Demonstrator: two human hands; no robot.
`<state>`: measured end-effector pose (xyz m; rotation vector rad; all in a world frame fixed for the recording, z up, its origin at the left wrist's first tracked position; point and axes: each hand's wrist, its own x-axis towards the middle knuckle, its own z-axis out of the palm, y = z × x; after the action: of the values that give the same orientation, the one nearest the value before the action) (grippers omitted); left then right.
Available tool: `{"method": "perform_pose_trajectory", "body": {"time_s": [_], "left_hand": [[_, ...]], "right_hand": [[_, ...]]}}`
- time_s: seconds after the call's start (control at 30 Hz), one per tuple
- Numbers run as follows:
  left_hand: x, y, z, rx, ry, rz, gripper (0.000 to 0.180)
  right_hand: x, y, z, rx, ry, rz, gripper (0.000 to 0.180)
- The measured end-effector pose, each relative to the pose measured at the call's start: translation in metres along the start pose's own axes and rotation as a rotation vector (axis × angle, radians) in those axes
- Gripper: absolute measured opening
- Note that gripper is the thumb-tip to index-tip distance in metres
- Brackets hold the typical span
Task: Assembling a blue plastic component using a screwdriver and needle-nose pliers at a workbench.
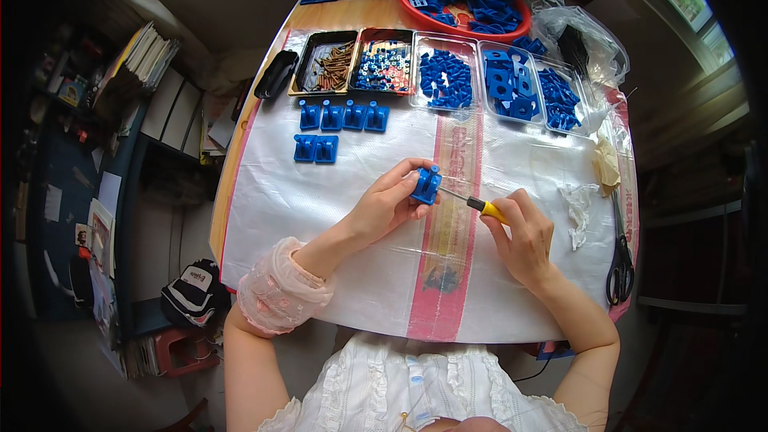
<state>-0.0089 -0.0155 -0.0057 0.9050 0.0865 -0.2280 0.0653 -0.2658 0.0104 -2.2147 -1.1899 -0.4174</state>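
Over the middle of the table, my left hand (pixel 391 198) grips a small blue plastic bracket (pixel 427 186) between thumb and fingers. My right hand (pixel 524 232) is closed round the yellow and black handle of a screwdriver (pixel 485 207). Its thin metal shaft points left, with the tip at the bracket's right side; whether it sits in a screw I cannot tell. Beyond my left hand, several similar blue brackets (pixel 354 115) stand in two short rows on the white woven sheet (pixel 360 280).
Along the back stand trays of brass-coloured screws (pixel 333 69), small white-and-blue pieces (pixel 385 64) and blue plastic parts (pixel 446 78). Behind them is a red basin (pixel 524 28) of blue parts. Black-handled scissors (pixel 620 272) lie at the right edge, near crumpled white tissue (pixel 578 212).
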Motion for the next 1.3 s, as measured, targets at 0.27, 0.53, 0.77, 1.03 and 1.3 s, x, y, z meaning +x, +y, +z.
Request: {"method": "perform_pose_trajectory", "body": {"time_s": [0.27, 0.53, 0.77, 1.03, 1.3], "left_hand": [[0.0, -0.001, -0.002, -0.014, -0.018, -0.022, 0.035], [-0.001, 0.001, 0.0, -0.084, -0.013, -0.038, 0.034], [0.0, -0.005, -0.001, -0.041, -0.039, -0.007, 0.031], [-0.001, -0.01, -0.002, 0.049, -0.049, 0.013, 0.029], [-0.003, -0.008, 0.003, -0.124, -0.045, -0.034, 0.028]], "right_hand": [[-0.008, -0.003, 0.004, 0.28, -0.035, 0.07, 0.02], [0.001, 0.001, -0.001, 0.292, -0.182, 0.194, 0.017], [-0.005, -0.001, 0.002, 0.268, -0.201, 0.186, 0.016], [-0.008, 0.001, 0.006, 0.174, -0.159, 0.112, 0.019], [-0.008, -0.005, 0.004, -0.002, -0.091, -0.005, 0.023]]}}
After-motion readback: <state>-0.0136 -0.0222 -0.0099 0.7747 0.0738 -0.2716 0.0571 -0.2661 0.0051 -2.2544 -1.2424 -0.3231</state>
